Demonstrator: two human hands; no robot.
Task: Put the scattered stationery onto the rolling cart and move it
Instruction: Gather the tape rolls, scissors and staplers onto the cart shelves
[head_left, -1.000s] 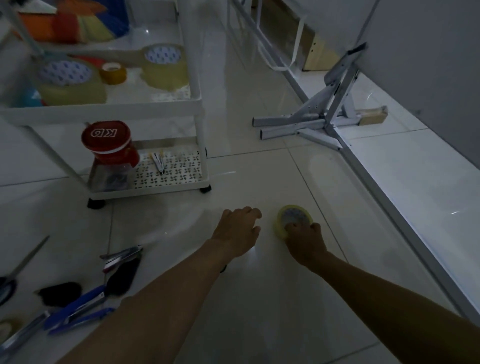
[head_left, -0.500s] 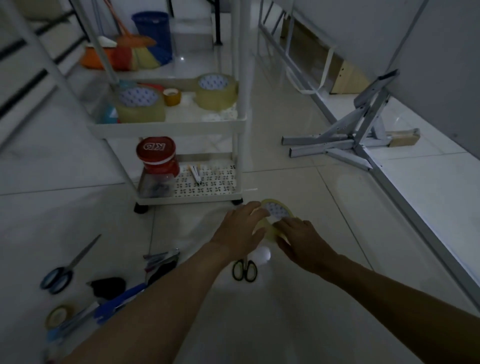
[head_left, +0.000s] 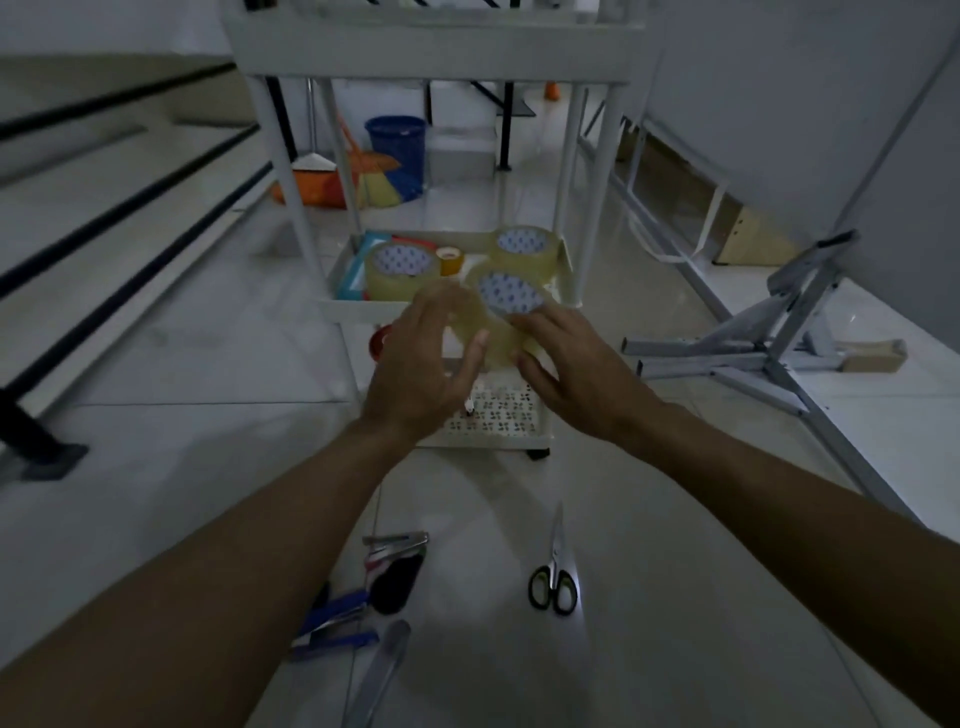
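Note:
A clear roll of packing tape (head_left: 501, 306) is in the air in front of the white rolling cart (head_left: 343, 306), level with its middle shelf. My left hand (head_left: 423, 369) grips the roll from the left and my right hand (head_left: 566, 364) from the right. On that shelf lie two more clear tape rolls (head_left: 400, 270) (head_left: 527, 249), a small yellow tape roll (head_left: 450, 259) and a flat blue and red item. On the floor near me lie green-handled scissors (head_left: 555, 571), a stapler and black item (head_left: 397, 577), blue tools (head_left: 337, 623) and a metal tool (head_left: 379, 675).
A folded metal stand (head_left: 769, 343) lies on the floor to the right, by a white board leaning on the wall. Dark-edged steps (head_left: 130, 197) rise on the left. A blue bin (head_left: 397, 148) and brooms stand behind the cart. A red-lidded jar is partly hidden on the bottom shelf.
Both hands lifted the tape roll from the floor up to the cart's middle shelf. My view rose and tilted toward the cart.

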